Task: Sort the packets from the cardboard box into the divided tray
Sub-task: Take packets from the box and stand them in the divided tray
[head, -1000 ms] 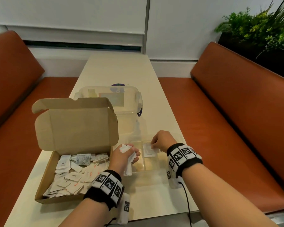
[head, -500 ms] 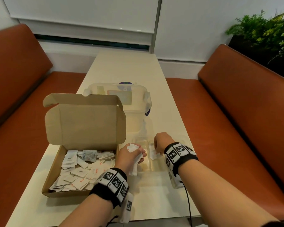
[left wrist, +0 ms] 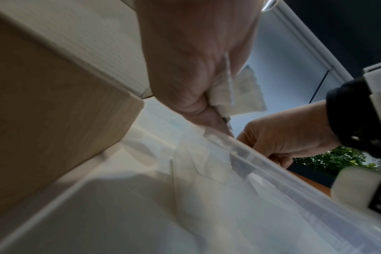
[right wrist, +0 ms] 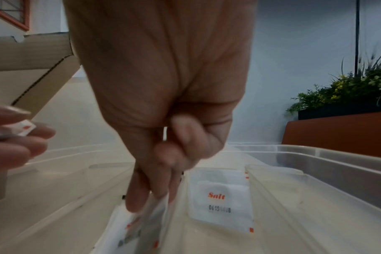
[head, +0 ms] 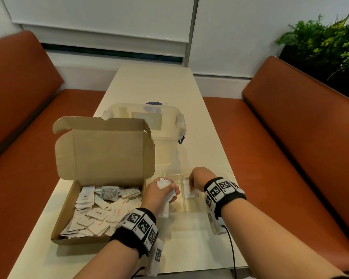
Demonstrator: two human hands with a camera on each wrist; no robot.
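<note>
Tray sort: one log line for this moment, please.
left hand: grips packets beside tray | right hand: pinches packet in tray | salt packet: lies in tray | box: open, many packets left

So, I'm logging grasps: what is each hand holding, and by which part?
Left hand grips a bunch of packets round their middle. Right hand pinches a packet by its upper edge, over the divided tray.

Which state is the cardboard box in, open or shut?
Open. The cardboard box has its lid standing upright behind it, and the packets piled inside show from above.
</note>
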